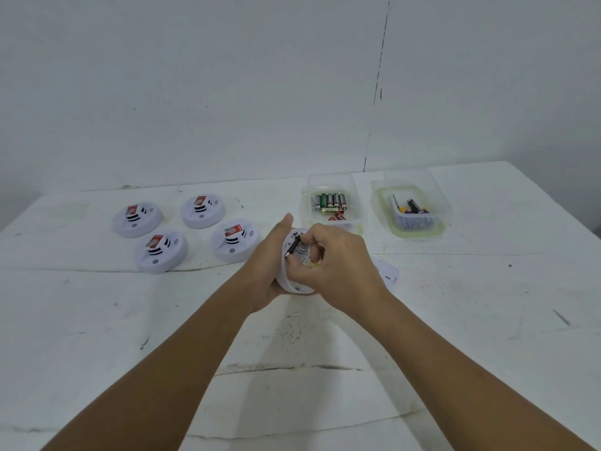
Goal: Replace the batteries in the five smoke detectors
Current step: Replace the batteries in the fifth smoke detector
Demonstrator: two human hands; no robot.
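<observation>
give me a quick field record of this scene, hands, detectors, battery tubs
left hand: holds the open smoke detector above the table
right hand: pinches a dark battery at the detector's back
other detectors: four lying left of the hands, e.g., each with a red label on top
near tub: clear, green and red batteries inside
far-right tub: clear, mixed dark and yellow-purple batteries
white piece: on the table behind the right hand, likely the removed cover
step: battery partly in its slot; going in or out, cannot tell
</observation>
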